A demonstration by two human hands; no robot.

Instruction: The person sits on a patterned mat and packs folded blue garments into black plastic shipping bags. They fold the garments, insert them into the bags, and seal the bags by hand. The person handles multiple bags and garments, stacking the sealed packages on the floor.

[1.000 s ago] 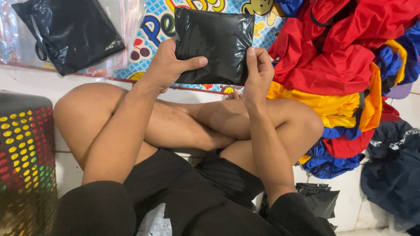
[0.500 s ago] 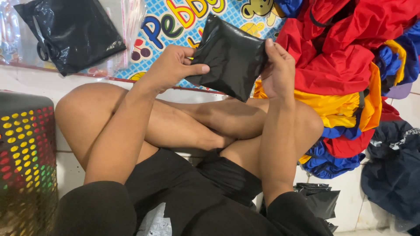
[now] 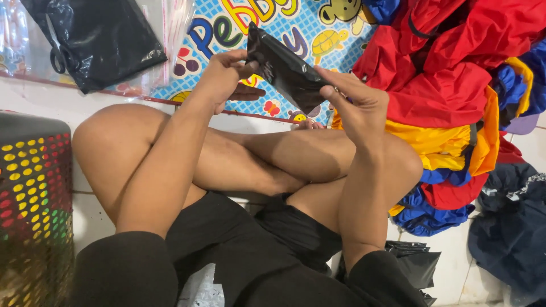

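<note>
Black plastic packet (image 3: pixel 287 71), glossy and folded flat, is held tilted above the crossed legs, over the near edge of a cartoon-printed play mat (image 3: pixel 227 34). The left hand (image 3: pixel 224 77) pinches its upper end with closed fingers; the right hand (image 3: pixel 355 105) clasps its lower end. A red, yellow and blue garment pile (image 3: pixel 449 85) lies along the mat's right edge, another black bag (image 3: pixel 96 40) at its far-left corner.

Open room is left above the colourful play mat (image 3: pixel 318 23), just ahead of the crossed legs (image 3: pixel 273 159). The right side is blocked by a heap of red, yellow and blue garments (image 3: pixel 455 85). The left is hemmed by a perforated basket (image 3: pixel 34 210) and a black plastic bag (image 3: pixel 96 40).
</note>
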